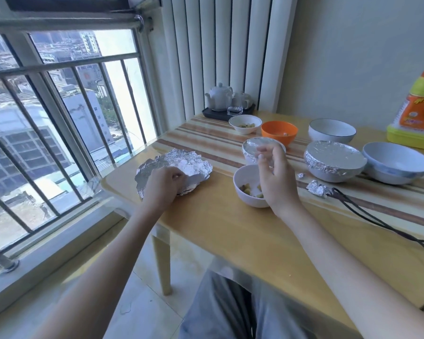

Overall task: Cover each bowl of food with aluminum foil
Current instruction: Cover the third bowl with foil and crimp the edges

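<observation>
Head view looks down on a wooden table (230, 228) by a barred window. With the uncovered white bowl (249, 189) of food chunks as landmark: to its left lies a crumpled foil sheet (176, 165), its long axis running left to right, edges curled upward. The left hand (163, 189) rests on the sheet's near edge, fingers curled and pinching the foil. The right hand (275, 177) hovers over the bowl's right rim, fingers loosely curled and holding nothing, hiding part of the bowl. Just behind the bowl stands a small foil-covered bowl (263, 148), partly masked by the right fingers. To the right sit a large foil-covered bowl (334, 162) and an open white bowl (395, 165), with foil scraps (317, 188) and a black cable (377, 221) nearer. Farther back are an orange bowl (279, 132), two more white bowls, a tea set (227, 99) and a yellow bottle (419, 108), cut off by the frame. Bowl contents at the back are hard to make out.
</observation>
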